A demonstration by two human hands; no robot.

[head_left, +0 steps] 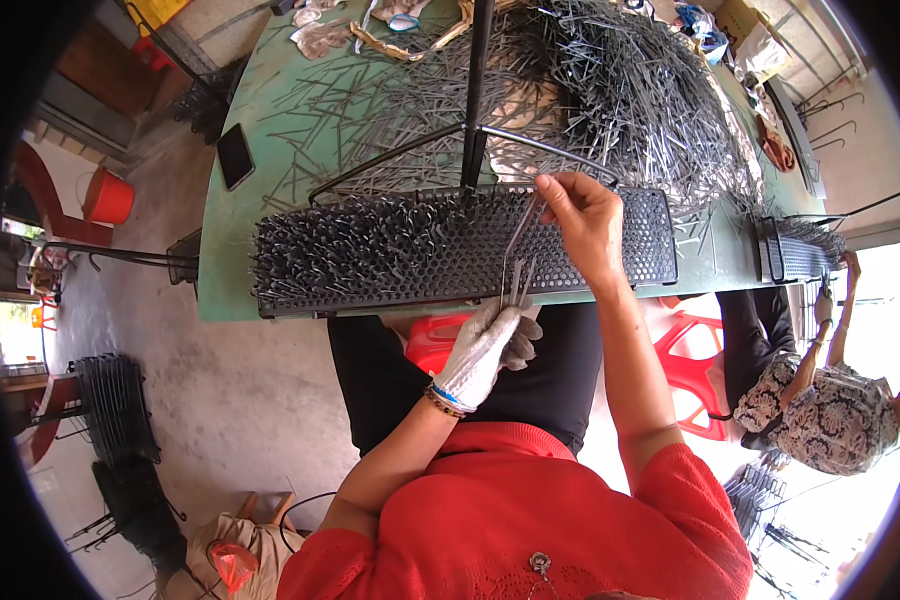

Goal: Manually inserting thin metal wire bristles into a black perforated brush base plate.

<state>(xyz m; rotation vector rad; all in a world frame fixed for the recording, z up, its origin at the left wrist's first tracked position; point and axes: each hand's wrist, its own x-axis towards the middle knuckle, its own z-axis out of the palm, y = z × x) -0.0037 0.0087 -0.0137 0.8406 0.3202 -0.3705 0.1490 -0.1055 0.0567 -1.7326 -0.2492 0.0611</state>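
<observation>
In front of me at the table edge lies a long black perforated metal panel [630, 240]. Its left half is crowded with upright dark metal strips [350, 250]; rows of bare holes show on the right. My left hand [482, 350], in a white glove, is closed around a few thin grey metal strips [520, 278] that stick up from its fingers, just before the panel's near edge. Over the panel's right half, my bare right hand [592, 225] pinches one thin bent metal strip [517, 235] between thumb and forefinger. Whether that strip touches a hole I cannot tell.
Loose strips [320, 120] litter the green table [225, 225], with a big heap [640, 90] at the back right. A black post [478, 70] rises behind the panel. A phone [235, 157] lies at left. On the right another person [835, 415] works at a similar panel [805, 250].
</observation>
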